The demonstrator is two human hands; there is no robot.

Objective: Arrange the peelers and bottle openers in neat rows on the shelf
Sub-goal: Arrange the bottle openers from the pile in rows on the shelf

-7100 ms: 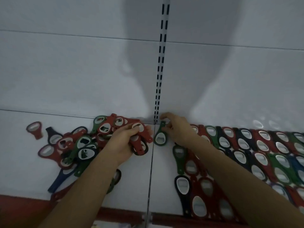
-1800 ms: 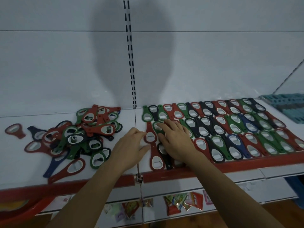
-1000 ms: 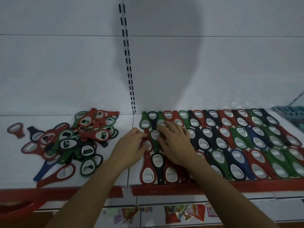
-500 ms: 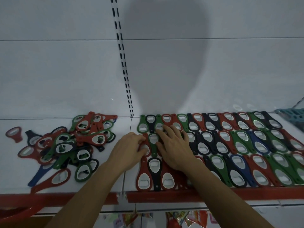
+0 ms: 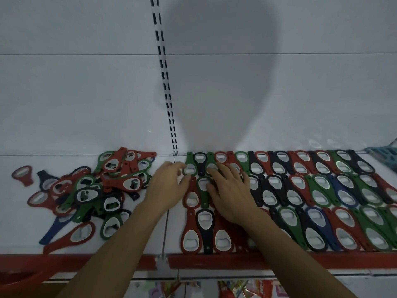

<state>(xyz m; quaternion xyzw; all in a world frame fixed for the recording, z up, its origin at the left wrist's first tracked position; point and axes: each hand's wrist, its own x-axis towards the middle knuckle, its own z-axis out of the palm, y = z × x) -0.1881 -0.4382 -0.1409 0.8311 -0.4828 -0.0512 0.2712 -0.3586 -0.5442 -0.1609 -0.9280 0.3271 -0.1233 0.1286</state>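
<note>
Red, green, black and blue bottle openers lie in three neat rows (image 5: 300,190) across the right part of the white shelf (image 5: 137,239). A loose pile of openers (image 5: 96,190) sits on the left part. My left hand (image 5: 166,186) is at the rows' left end, fingers loosely curled, fingertips touching the green opener (image 5: 189,166) in the back row. My right hand (image 5: 231,190) lies flat with spread fingers on the openers just right of it, covering part of the middle row.
A slotted upright rail (image 5: 165,82) runs up the white back panel above the shelf joint. A red strip (image 5: 214,262) edges the shelf front. A teal basket (image 5: 384,151) shows at the far right. Colourful packets (image 5: 236,289) hang on the shelf below.
Both hands have crept slightly toward the back row at the rows' left end. The view has shifted a little; the pile and rows lie as before.
</note>
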